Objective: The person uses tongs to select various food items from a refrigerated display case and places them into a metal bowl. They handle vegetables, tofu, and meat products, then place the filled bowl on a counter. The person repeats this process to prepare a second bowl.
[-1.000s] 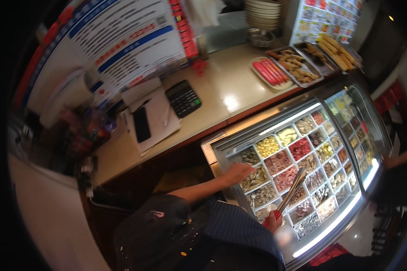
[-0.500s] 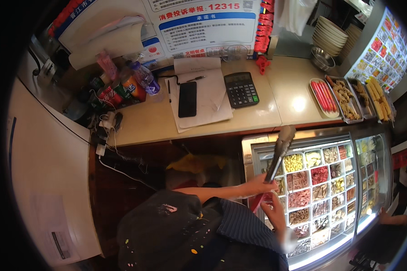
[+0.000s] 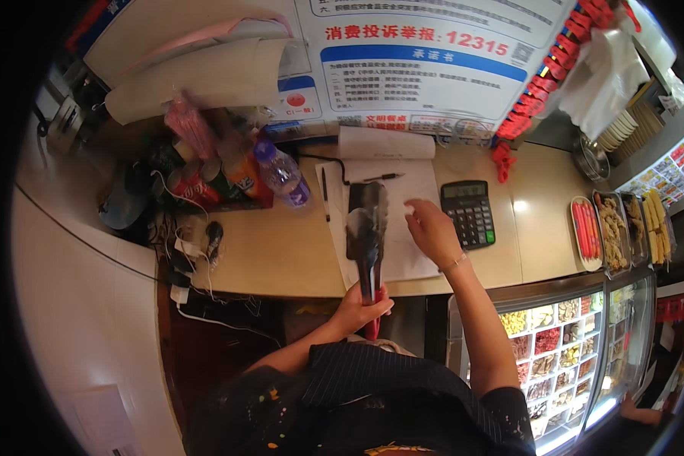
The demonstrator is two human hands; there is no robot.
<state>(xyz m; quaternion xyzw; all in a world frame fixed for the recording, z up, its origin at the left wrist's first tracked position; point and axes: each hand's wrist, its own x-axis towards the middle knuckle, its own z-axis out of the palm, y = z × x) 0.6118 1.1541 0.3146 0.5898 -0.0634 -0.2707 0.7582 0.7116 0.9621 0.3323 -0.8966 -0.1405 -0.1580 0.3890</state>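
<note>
My left hand (image 3: 357,310) is closed round the lower part of a pair of metal tongs (image 3: 369,254) held upright. Something red shows below the fist, perhaps the handle's end. The scalloped tips stand in front of a black phone (image 3: 356,199), hiding much of it. My right hand (image 3: 435,234) hovers over white sheets of paper (image 3: 406,254), just left of a black calculator (image 3: 467,216). Its fingers are bent and a little apart, with nothing seen in them. A dark pen (image 3: 384,177) lies on the paper above the phone.
Drink cans and a purple-capped bottle (image 3: 285,178) stand at the counter's left. White cables (image 3: 190,247) hang there. To the right are a plate of red sausages (image 3: 586,232) and trays of fried food (image 3: 612,228). Below them, a glass-topped case (image 3: 543,357) holds several food compartments.
My hands have parted. The left one has moved left with the tongs. The right one has left the tongs and reached up over the counter beside the calculator. The view has swung right.
</note>
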